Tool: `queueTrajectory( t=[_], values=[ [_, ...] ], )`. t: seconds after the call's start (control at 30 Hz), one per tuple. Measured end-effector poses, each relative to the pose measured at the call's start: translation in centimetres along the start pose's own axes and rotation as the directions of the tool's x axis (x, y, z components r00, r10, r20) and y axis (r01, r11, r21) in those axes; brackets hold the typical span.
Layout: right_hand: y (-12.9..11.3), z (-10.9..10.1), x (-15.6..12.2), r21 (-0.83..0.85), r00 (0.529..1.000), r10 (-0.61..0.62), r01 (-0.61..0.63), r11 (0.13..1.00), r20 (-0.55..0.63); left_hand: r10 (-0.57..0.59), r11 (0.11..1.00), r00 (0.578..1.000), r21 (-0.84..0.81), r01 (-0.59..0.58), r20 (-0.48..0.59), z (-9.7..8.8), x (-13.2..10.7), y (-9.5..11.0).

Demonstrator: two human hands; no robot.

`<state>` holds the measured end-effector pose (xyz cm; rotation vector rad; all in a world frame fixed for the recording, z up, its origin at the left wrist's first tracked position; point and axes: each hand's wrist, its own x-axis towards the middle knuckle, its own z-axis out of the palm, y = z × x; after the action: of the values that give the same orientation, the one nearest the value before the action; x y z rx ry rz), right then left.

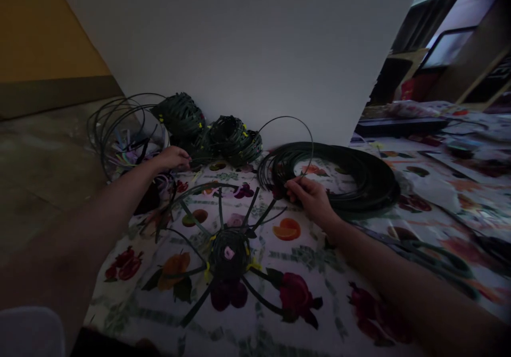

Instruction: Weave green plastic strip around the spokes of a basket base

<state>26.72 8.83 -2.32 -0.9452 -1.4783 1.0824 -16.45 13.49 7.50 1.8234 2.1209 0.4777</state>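
A small woven dark base (229,253) with loose dark strips sticking out like spokes lies on the fruit-patterned cloth (319,272) in front of me. My left hand (172,158) reaches far left, fingers curled at a dark strip beside the woven bundles (181,116). My right hand (310,197) rests at the near edge of a big coil of dark strips (351,173), its fingers pinched on a strand of that coil.
A tangle of thin wire loops (120,128) and coloured strips lies at the far left on the bare floor. A second woven bundle (235,136) leans on the white wall (247,43). Cluttered cloth and dark furniture fill the right side.
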Motion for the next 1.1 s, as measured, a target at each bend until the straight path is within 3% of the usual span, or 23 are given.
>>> queueTrajectory(
  t=[0.3, 0.4, 0.5, 0.7, 0.8, 0.97, 1.1],
  values=[
    [-0.1, 0.1, -0.1, 0.001, 1.000, 0.008, -0.008, 1.000, 0.006, -0.003, 0.975, 0.985, -0.217, -0.034, -0.171, -3.4, -1.7, -0.1],
    [0.1, 0.0, -0.1, -0.022, 1.000, -0.010, 0.010, 1.000, 0.007, -0.018, 0.933, 0.992, -0.359, -0.028, -0.126, -3.6, -2.3, 0.4],
    [0.2, -0.1, -0.1, -0.036, 1.000, -0.021, 0.022, 0.999, 0.012, -0.002, 0.884, 1.000, -0.467, -0.004, -0.014, -3.3, -2.8, 1.2],
    [0.0, -0.1, -0.2, -0.029, 1.000, -0.016, 0.016, 0.999, 0.005, 0.082, 0.827, 0.971, -0.558, 0.061, 0.227, -1.7, -4.1, 3.3],
    [-0.1, 0.0, -0.2, 0.002, 1.000, 0.012, -0.012, 1.000, -0.001, 0.103, 0.844, 0.945, -0.531, 0.082, 0.310, -0.6, -5.0, 3.9],
    [-0.4, 0.2, -0.4, -0.003, 1.000, 0.006, -0.006, 1.000, -0.006, 0.094, 0.936, 0.879, -0.342, 0.081, 0.467, 2.6, -5.8, 3.1],
    [-0.4, 0.1, -0.3, 0.074, 1.000, 0.027, -0.026, 0.997, -0.012, 0.114, 0.957, 0.859, -0.288, 0.040, 0.498, 5.8, -5.6, 1.7]
  ],
)
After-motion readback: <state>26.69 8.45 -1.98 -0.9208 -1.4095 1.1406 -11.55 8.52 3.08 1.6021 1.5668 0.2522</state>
